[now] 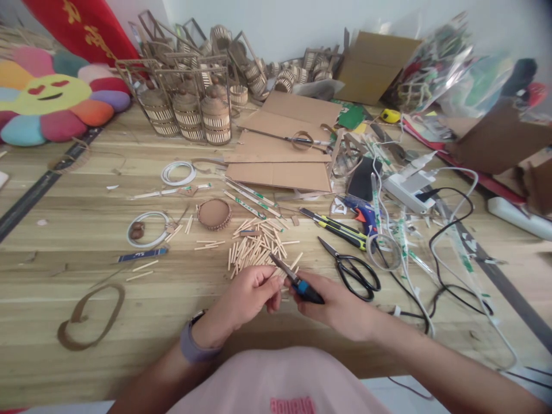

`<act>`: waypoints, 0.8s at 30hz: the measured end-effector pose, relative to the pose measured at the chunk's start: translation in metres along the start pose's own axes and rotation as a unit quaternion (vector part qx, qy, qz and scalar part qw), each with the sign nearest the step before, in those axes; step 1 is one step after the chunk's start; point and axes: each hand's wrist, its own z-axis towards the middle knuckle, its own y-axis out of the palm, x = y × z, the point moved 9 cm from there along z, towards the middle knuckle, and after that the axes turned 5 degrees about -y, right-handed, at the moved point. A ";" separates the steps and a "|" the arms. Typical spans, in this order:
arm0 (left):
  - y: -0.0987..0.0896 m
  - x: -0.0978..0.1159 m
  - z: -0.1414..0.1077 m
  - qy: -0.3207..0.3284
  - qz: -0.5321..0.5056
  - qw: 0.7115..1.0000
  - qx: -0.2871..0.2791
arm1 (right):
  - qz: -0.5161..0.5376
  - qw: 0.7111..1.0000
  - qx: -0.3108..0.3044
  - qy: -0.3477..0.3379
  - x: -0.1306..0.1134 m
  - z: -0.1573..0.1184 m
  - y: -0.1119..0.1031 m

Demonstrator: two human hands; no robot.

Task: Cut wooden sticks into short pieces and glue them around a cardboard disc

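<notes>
My right hand (330, 302) is closed around a pair of small shears (305, 287) with black-and-blue handles, the metal blades pointing up and left. Close beside it, my left hand (252, 294) is pinched, thumb against fingers, by the blades; whatever is between the fingertips is too small and hidden to name. Just beyond both hands lies a loose pile of short wooden sticks (254, 253). A small round brown basket base (214, 214) rests behind the pile on the left. Black-handled scissors (356, 270) lie to the right of my right hand.
Utility knives (334, 227), a blue glue gun (361, 211), a tape roll (383, 252) and a power strip (411, 190) with trailing cables occupy the right. Cardboard sheets (280, 175) and small lidded baskets (187, 115) stand behind. A brown strip (71, 316) curls at left.
</notes>
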 end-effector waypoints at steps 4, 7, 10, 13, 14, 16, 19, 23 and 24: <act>0.000 -0.002 0.000 0.007 0.012 1.000 0.000 | 0.012 0.999 0.016 -0.026 -0.004 0.001 0.001; 0.001 -0.003 0.001 0.004 0.021 1.000 -0.001 | 0.013 1.000 0.016 -0.023 -0.002 0.003 0.001; 0.000 -0.003 0.000 -0.008 0.031 0.999 0.010 | 0.024 1.000 0.016 -0.014 0.002 0.004 -0.002; 0.002 -0.004 0.001 -0.022 0.017 1.000 0.002 | 0.087 0.996 -0.005 0.017 0.006 0.002 -0.001; 0.003 -0.004 0.001 -0.025 0.004 1.000 -0.004 | 0.121 0.992 -0.014 0.035 0.008 0.000 0.000; 0.005 -0.005 0.001 -0.030 -0.023 0.999 -0.015 | 0.193 0.978 -0.028 0.076 0.011 -0.003 0.004; 0.005 -0.005 0.001 -0.033 -0.041 0.998 -0.018 | 0.253 0.961 -0.036 0.102 0.009 -0.007 0.006; 0.005 -0.003 -0.001 -0.031 -0.041 0.999 -0.011 | 0.255 0.961 -0.035 0.104 0.007 -0.007 0.008; 0.005 -0.003 -0.001 -0.031 -0.042 0.999 -0.009 | 0.250 0.962 -0.033 0.103 0.007 -0.007 0.008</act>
